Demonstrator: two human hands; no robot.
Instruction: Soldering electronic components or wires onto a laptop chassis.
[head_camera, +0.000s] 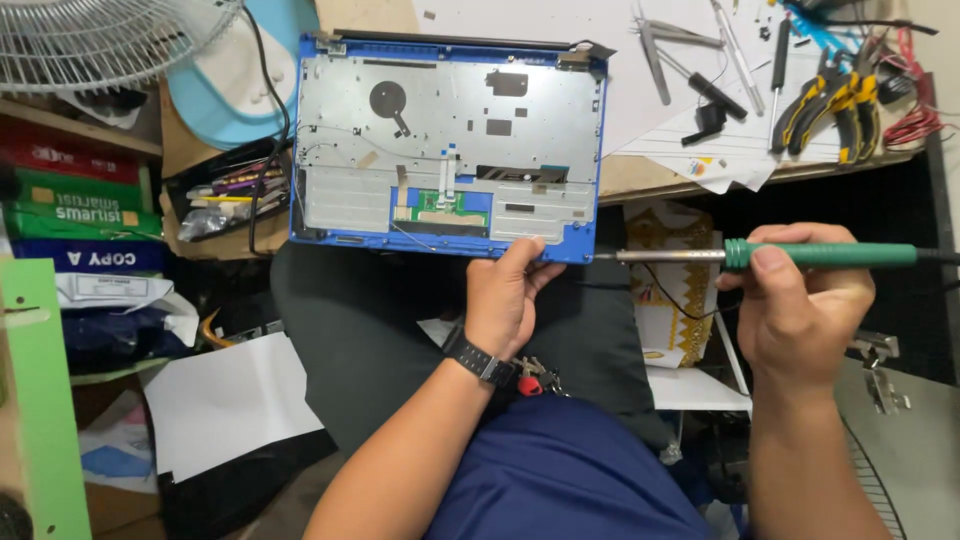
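Your right hand (805, 305) is closed around the green handle of the soldering iron (770, 255), which lies level with its metal tip pointing left, just beside the near right corner of the opened blue laptop chassis (450, 140). Your left hand (505, 295) grips the near edge of that chassis, thumb on top. Whether the tip touches the corner is unclear from this angle. Pliers (830, 105) lie well apart on the bench.

A blue laptop shell (450, 140) lies open side up, its silver metal plate and green circuit strip exposed, overhanging the counter (640, 175) edge. A green-handled soldering iron (770, 255) lies level, its tip at the shell's near right corner.
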